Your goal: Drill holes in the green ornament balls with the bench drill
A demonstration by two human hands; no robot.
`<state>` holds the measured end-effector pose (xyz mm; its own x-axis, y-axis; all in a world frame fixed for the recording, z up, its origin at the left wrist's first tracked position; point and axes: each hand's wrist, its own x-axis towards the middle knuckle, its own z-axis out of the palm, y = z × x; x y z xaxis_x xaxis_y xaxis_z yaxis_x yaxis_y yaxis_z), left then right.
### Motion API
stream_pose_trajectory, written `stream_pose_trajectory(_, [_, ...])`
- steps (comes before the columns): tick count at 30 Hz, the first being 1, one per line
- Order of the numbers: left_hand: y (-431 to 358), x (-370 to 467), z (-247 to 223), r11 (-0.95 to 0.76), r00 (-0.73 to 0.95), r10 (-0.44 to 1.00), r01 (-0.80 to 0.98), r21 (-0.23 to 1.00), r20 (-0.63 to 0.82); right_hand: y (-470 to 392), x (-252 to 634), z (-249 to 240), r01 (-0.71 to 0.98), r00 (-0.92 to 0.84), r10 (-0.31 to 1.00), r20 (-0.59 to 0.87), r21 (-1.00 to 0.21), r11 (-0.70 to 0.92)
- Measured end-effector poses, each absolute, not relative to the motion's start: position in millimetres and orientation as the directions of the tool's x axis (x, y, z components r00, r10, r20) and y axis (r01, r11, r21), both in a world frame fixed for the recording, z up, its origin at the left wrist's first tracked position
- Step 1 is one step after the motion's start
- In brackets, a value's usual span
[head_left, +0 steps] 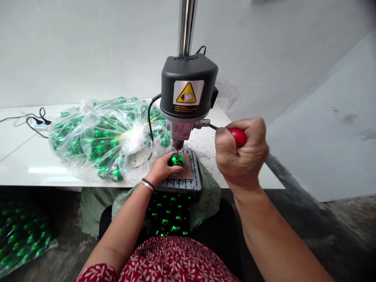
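My left hand (pixel 163 167) grips a shiny green ball (pixel 178 160) between thumb and fingers, holding it on a brown board (pixel 187 170) on the base of a drill press (pixel 189 84). The chuck and bit (pixel 178 145) come down onto the top of the ball; whether the bit has entered it I cannot tell. My right hand (pixel 242 152) is closed round the red knob (pixel 238 137) of the press's feed lever, to the right of the motor head.
Clear plastic bags of green balls (pixel 96 137) lie on the white table (pixel 17 164) to the left. Dark shavings surround the slotted base (pixel 197 184). More green balls (pixel 167 213) lie below the table edge within green cloth (pixel 210 192). Another filled bag (pixel 22 235) stands lower left.
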<state>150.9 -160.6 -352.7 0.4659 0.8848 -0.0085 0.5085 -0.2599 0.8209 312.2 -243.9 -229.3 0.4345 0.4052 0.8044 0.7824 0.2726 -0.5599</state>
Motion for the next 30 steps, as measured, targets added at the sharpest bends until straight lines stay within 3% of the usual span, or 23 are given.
stream_pose_trajectory(12, [-161,151,-354,-0.251,0.441,0.897,0.543,0.801,-0.017,-246,305,-255,0.816,0.389,0.273,0.88,-0.467,0.341])
stream_pose_trajectory(18, [-160,150,-357,-0.242,0.451,0.892,0.494,0.835,-0.009,-250,302,-277,0.802,0.399,0.289,0.87,-0.484,0.349])
stream_pose_trajectory(22, [-160,153,-359,-0.235,0.434,0.901,0.5,0.834,-0.007,-239,306,-252,0.774,0.449,0.289,0.846,-0.529,0.347])
stream_pose_trajectory(24, [-162,154,-358,-0.233,0.414,0.91,0.506,0.83,0.003,-226,310,-221,0.748,0.481,0.332,0.812,-0.577,0.329])
stream_pose_trajectory(27, [-170,147,-354,-0.248,0.418,0.908,0.467,0.849,0.035,-207,317,-175,0.616,0.56,0.564,0.607,-0.76,0.207])
stream_pose_trajectory(30, [-180,126,-346,-0.288,0.566,0.824,0.377,0.88,0.028,-196,319,-153,0.567,0.604,0.634,0.483,-0.819,0.084])
